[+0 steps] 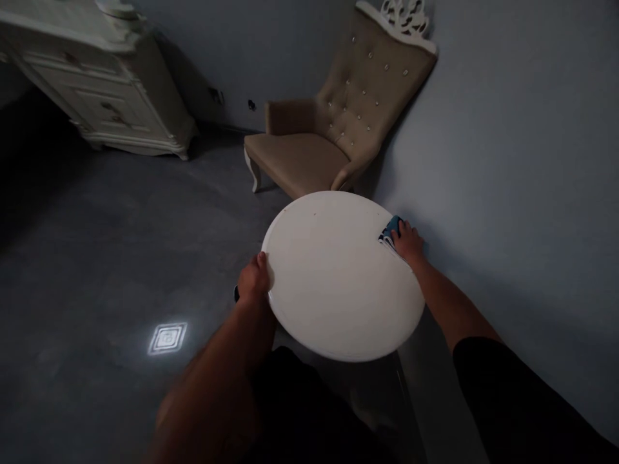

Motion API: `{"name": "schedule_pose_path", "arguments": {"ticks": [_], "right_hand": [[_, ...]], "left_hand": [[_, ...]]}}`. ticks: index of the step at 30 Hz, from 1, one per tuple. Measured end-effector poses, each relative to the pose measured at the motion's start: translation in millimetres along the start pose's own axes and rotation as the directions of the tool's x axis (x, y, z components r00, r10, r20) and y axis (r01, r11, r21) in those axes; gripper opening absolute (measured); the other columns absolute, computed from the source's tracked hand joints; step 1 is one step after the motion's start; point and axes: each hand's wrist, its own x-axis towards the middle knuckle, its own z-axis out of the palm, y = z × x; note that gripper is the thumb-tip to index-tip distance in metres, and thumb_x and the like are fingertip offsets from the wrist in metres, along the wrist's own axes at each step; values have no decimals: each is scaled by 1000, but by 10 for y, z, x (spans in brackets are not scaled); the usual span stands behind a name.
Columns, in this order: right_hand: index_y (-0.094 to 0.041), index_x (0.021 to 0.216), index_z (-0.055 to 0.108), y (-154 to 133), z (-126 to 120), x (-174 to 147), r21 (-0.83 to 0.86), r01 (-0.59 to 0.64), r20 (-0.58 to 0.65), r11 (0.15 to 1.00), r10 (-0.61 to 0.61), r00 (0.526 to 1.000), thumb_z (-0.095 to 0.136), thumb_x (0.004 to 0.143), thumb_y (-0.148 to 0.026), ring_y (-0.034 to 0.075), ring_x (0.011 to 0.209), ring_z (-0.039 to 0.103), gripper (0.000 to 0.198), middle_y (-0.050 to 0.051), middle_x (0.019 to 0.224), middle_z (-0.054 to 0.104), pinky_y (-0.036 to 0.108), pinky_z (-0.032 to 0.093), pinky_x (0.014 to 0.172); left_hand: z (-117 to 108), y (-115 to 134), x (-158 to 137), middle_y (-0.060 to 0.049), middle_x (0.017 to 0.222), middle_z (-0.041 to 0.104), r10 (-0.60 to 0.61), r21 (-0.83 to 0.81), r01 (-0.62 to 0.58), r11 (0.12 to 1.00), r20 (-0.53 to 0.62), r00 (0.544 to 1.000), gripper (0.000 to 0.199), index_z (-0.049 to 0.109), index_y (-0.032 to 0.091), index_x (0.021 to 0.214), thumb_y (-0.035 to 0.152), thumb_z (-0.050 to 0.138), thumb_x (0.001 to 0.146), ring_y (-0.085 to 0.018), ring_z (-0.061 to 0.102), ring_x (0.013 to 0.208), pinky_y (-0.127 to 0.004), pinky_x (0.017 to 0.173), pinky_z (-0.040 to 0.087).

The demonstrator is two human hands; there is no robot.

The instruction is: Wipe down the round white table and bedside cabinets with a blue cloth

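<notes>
A round white tabletop (338, 277) fills the middle of the view, with a few small dark specks near its far edge. Its left rim is gripped by my left hand (254, 278), the thumb on the edge and the other fingers mostly out of sight. On the right edge of the top, my right hand (409, 241) presses a folded blue cloth (391, 229) with white and dark stripes against the surface. Part of the cloth is covered by the fingers.
A brown tufted armchair (300, 158) with a carved white frame stands just behind the table. At the far left is a white cabinet (111, 96) with drawers. The grey wall (522, 161) runs close along the right. A lit square pattern (167, 338) shows on the dark floor.
</notes>
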Motion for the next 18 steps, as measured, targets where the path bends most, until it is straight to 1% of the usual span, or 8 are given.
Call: {"name": "schedule_pose_path", "arguments": {"ticks": [2, 4, 9, 11, 13, 14, 16, 18], "right_hand": [[-17, 187, 33, 49, -14, -294, -36, 2, 5, 999, -2, 1000, 20, 120, -67, 53, 169, 38, 84, 27, 192, 30, 83, 41, 126], [-19, 188, 32, 93, -25, -687, -86, 17, 15, 996, -16, 1000, 24, 121, -59, 52, 172, 36, 78, 23, 194, 29, 84, 40, 127], [-26, 190, 28, 144, 104, -1996, -125, 118, 9, 985, -117, 993, 34, 120, -50, 50, 177, 29, 74, 14, 195, 28, 85, 35, 133], [-37, 192, 12, 138, 226, -2520, -92, 177, -14, 980, -179, 984, 36, 118, -51, 50, 178, 29, 79, 8, 195, 28, 88, 34, 133], [-49, 188, -13, 122, 342, -2933, -52, 252, -56, 966, -254, 965, 37, 117, -52, 49, 178, 27, 87, 2, 195, 25, 90, 33, 132], [-53, 183, -22, 113, 385, -3077, -35, 288, -76, 957, -290, 954, 38, 116, -53, 48, 178, 27, 90, -1, 194, 24, 91, 33, 132], [-58, 177, -31, 95, 419, -3210, -10, 349, -96, 937, -348, 932, 39, 115, -54, 47, 178, 27, 94, -5, 194, 21, 92, 34, 131], [-59, 176, -32, 79, 381, -3133, -6, 392, -89, 920, -391, 916, 41, 115, -53, 46, 178, 27, 96, -6, 194, 20, 92, 35, 132]], "left_hand": [[-18, 29, -21, -27, 136, 82, -14, -19, 14, 1000, -6, 1000, 78, 77, 16, 146, 67, 24, 120, -44, 78, 127, -50, 102, 58], [-48, 61, -53, -28, 135, 82, -37, -53, 37, 998, 4, 999, 77, 78, 15, 144, 67, 26, 119, -46, 77, 127, -52, 102, 58], [-108, 103, -180, -29, 133, 82, -62, -207, 68, 976, 37, 997, 76, 78, 10, 139, 67, 32, 119, -44, 79, 123, -51, 102, 60], [-104, 96, -221, -28, 133, 82, -70, -271, 77, 960, 35, 997, 72, 77, 10, 138, 65, 35, 119, -42, 80, 120, -48, 100, 61], [-84, 74, -236, -28, 134, 82, -72, -304, 79, 949, 32, 997, 68, 77, 11, 136, 64, 38, 119, -40, 81, 119, -47, 99, 62], [-70, 59, -231, -27, 134, 83, -73, -308, 79, 948, 30, 997, 67, 78, 12, 136, 64, 39, 118, -41, 81, 120, -48, 100, 62], [-44, 25, -204, -28, 132, 83, -86, -296, 89, 951, 23, 996, 67, 77, 14, 135, 67, 41, 117, -43, 80, 122, -51, 102, 62], [-24, 0, -168, -28, 131, 83, -97, -287, 97, 953, 14, 995, 68, 77, 14, 134, 69, 42, 116, -44, 80, 124, -53, 104, 61]]}}
